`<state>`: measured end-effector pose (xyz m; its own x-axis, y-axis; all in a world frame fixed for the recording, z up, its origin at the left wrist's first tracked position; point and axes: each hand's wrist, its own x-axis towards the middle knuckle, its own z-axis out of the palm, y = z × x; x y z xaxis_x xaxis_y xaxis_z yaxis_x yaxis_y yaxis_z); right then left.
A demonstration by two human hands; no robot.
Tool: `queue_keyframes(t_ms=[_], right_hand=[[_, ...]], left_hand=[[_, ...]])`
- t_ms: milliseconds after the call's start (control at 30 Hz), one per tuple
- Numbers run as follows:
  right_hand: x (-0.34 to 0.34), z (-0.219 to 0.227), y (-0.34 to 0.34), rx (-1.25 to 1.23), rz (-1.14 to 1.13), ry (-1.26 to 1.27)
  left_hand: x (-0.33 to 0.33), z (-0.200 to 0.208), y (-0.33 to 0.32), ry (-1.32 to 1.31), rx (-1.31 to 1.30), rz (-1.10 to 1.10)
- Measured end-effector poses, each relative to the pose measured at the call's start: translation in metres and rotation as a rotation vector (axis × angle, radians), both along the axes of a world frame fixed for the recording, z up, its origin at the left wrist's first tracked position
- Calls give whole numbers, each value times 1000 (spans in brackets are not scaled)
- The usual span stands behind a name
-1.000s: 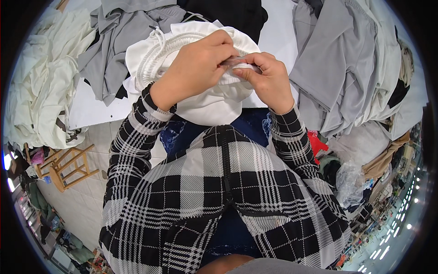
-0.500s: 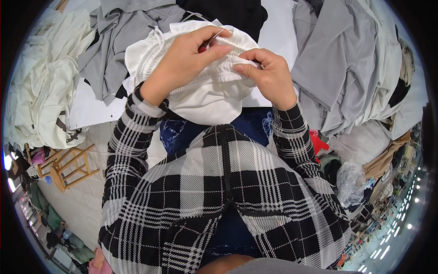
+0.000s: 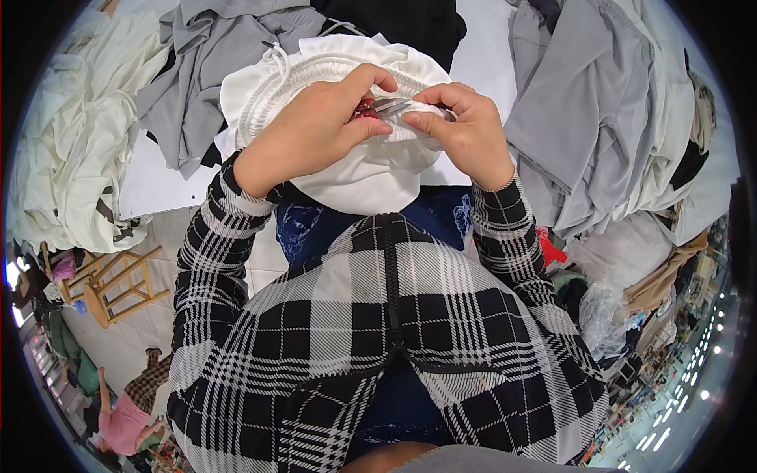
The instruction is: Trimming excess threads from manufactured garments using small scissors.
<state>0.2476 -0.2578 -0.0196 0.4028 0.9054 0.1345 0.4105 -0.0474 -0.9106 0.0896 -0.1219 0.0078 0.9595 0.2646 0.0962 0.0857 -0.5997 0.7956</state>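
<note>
While the left hand had its fingers closed around red scissors, the blades reaching toward the right hand, that hand's fingers pinched the gathered band of 1 white garment. The garment lay across the near edge of the bench. Grey cloth draped over that edge on the right; black cloth lay farther from it.

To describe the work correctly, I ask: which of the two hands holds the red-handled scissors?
The left hand: the red-handled scissors sit in its grip, whereas the right hand pinches the white garment.
</note>
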Motion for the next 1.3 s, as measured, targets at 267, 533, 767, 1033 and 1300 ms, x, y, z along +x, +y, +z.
queue_keyframes(t_ms=[267, 533, 767, 1033, 1300], right_hand=[[-1, -1, 1, 34, -2, -62], [6, -4, -3, 21, 42, 465], [4, -16, -5, 58, 250, 439], [2, -11, -4, -6, 221, -47], [-2, -14, -1, 63, 249, 148]], left_hand=[[3, 1, 0, 9, 107, -17], [1, -10, -1, -81, -236, 159], [-2, -26, -3, -30, -927, 251], [-11, -38, -3, -102, -268, 191], [-17, -43, 7, 77, -775, 149]])
